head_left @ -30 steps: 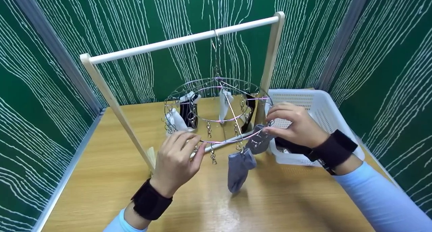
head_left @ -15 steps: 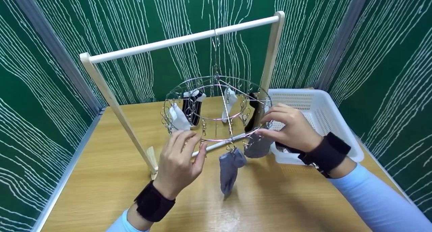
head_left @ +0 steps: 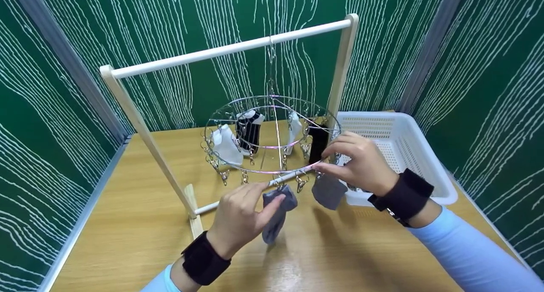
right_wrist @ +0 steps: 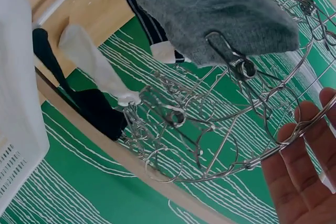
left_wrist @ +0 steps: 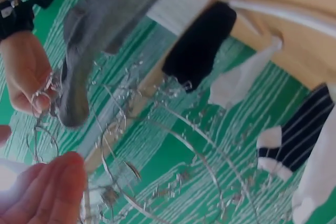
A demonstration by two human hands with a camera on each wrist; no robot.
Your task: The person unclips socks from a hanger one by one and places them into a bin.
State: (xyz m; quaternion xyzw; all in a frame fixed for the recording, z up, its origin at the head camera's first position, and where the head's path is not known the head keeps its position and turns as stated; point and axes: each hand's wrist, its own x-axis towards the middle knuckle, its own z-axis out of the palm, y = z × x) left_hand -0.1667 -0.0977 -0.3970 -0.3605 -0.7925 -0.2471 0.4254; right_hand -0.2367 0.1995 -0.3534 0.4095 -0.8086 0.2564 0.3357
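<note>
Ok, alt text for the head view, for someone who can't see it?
The right hand holds a round clip hanger by its edge while the left hand is at a gray sock clipped to it, contact unclear. Other socks, white, gray and dark, share the hanger, hung from a rack on a table; a white basket is at right.

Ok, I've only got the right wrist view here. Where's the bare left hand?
Observer: In the head view, the bare left hand is at the near side, its thumb in front of a hanging grey fabric sock.
Operator: And what does all this hang from?
Observer: The round silver wire hanger hooks over a straight white rod.
Operator: Right. What's on the hanger's left side?
Observer: A white fabric sock, left of the black sock with thin white stripes.
</note>
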